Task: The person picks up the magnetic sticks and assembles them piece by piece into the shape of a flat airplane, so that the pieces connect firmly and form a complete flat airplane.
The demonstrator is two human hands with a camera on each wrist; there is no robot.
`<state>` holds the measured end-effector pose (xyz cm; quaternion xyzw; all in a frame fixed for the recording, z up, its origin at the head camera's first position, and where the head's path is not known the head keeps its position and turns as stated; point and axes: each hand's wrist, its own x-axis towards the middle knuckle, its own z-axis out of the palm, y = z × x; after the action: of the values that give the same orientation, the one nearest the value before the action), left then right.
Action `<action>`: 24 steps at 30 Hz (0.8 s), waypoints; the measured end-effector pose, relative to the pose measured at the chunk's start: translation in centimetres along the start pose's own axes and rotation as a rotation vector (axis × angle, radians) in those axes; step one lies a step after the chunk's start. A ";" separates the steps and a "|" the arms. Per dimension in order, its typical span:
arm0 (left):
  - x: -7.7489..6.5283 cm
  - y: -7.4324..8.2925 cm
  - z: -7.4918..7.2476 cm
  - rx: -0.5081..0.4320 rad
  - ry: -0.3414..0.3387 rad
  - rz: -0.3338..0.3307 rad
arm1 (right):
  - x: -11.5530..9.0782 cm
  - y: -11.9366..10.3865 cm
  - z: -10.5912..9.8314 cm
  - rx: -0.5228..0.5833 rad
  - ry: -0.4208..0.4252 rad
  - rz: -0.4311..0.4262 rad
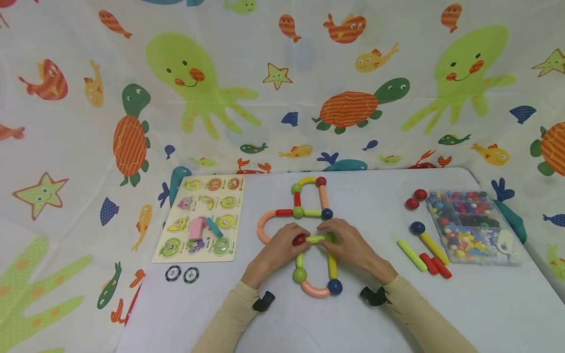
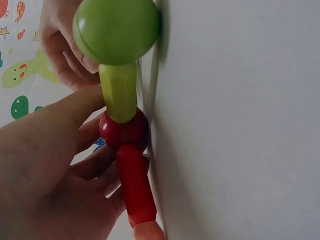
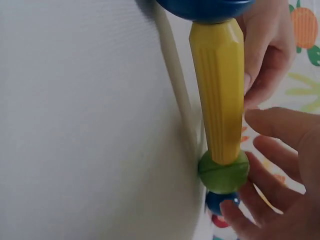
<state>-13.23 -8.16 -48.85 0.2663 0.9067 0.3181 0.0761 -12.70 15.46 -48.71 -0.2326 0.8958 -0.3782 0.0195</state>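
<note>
Yellow-green rod (image 1: 315, 239) found between the fingers of both hands, bridging a red ball (image 1: 299, 239) and a green ball (image 1: 330, 238). Left hand (image 1: 282, 245): fingers curled round the red ball, with a red rod (image 2: 136, 185) running off beside them. Right hand (image 1: 348, 242): fingers curled narrowly about the green ball; firmness of hold cannot be told. Nearer the person than the right fingers, a yellow rod (image 3: 217, 92) joins the green ball to a blue ball (image 1: 335, 287). Assessment: pieces appear light, stiff and hardly fragile; glossy balls may slip or roll, whereas faceted rods should offer better purchase. Recommended hold: mid-rod, adjoining ball steadied, since joints could part under sideways pull.
</note>
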 end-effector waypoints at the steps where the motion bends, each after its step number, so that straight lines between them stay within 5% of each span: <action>1: 0.0 0.0 0.0 -0.005 0.001 0.001 | 0.0 0.0 -0.2 0.003 0.013 0.014; 8: -0.2 -0.1 0.0 0.002 0.010 0.000 | 0.1 0.1 -0.8 0.013 0.080 0.110; 24: -0.1 -0.9 -0.6 -0.012 0.013 -0.037 | 1.8 0.3 0.3 0.019 0.010 0.114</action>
<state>-13.72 -9.10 -48.99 0.2469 0.9101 0.3237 0.0778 -14.39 14.67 -48.91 -0.1790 0.9041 -0.3860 0.0387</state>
